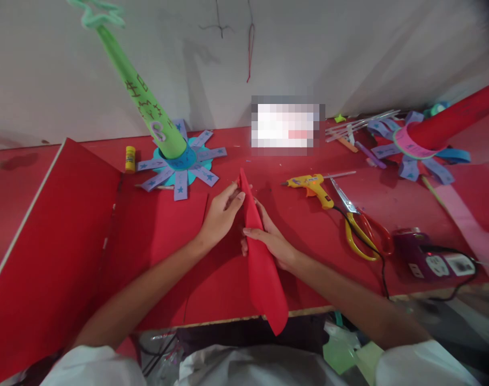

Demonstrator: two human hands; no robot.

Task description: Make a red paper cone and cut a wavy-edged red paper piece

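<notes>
A sheet of red paper (264, 268), curled into a narrow cone, is held between my two hands over the front part of the table. Its pointed end is away from me, and its wide end hangs near the table's front edge. My left hand (224, 212) pinches the paper near the tip. Lower down, my right hand (270, 238) wraps around the cone, thumb on top and fingers partly hidden behind. To the right lie a yellow glue gun (314, 187) and scissors (360, 225) with red and yellow handles.
A green paper cone (148, 102) on a petalled base stands back left beside a glue bottle (130, 160). A red board (55, 252) is propped at left. At right are a red cone (457, 115), glue sticks (365, 126) and a purple power socket (421, 254) with a cord.
</notes>
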